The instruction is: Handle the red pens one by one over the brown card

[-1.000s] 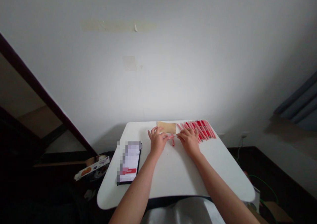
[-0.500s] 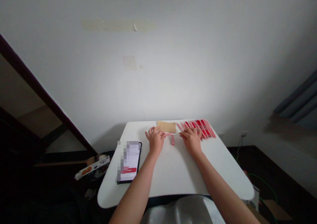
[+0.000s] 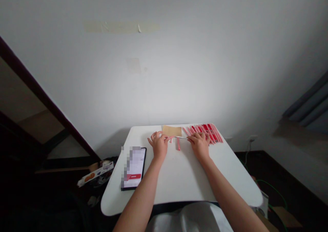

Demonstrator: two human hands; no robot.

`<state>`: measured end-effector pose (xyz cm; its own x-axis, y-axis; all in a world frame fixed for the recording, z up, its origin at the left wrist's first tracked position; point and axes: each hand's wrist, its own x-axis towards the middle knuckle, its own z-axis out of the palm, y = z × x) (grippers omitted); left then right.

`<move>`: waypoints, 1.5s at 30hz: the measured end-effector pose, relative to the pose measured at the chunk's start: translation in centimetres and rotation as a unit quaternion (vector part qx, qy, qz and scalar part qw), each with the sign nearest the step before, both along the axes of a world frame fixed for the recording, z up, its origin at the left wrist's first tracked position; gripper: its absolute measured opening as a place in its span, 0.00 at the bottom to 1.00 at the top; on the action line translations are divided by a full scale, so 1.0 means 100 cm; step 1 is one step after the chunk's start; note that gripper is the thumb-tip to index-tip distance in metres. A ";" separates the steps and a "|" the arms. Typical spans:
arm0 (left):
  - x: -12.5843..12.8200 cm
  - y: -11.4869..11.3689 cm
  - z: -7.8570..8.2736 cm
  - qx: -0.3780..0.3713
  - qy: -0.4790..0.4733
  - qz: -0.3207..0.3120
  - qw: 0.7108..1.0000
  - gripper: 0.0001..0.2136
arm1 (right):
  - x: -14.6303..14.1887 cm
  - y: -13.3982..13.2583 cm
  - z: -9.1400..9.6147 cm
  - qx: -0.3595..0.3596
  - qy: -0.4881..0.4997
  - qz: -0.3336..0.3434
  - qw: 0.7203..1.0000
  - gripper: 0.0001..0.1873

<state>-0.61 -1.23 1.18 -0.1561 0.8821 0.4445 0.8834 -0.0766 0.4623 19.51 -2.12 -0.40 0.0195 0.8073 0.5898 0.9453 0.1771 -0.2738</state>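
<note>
On the white table [image 3: 179,177] my left hand [image 3: 159,145] pinches the pink barrel end of a red pen [image 3: 171,138]. A thin white refill [image 3: 181,137] stretches from it to the pinched fingers of my right hand [image 3: 200,145]. Just below the refill a short red pen part [image 3: 178,144] lies on the table between my hands. A row of several red pens [image 3: 206,132] lies at the far right edge, behind my right hand. A brown card [image 3: 172,130] lies flat at the far edge, just beyond my left hand.
A phone [image 3: 134,168] with a lit screen lies at the table's left edge. A printed box [image 3: 95,173] sits on the dark floor to the left. The wall stands right behind the table. Cables lie on the floor at the right.
My hands have drawn apart, the left going left and the right going right, and the white refill now shows between them where they were close together before.
</note>
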 end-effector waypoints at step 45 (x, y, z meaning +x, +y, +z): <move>0.000 -0.005 -0.003 -0.014 0.073 0.096 0.993 0.13 | -0.001 -0.001 0.001 0.000 -0.014 -0.025 1.000 0.11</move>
<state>-0.59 -1.68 0.84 -0.2583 0.8544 0.4508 0.9381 0.1103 0.3284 19.37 -2.18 -0.33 0.0428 0.8057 0.5907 0.9601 0.1305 -0.2474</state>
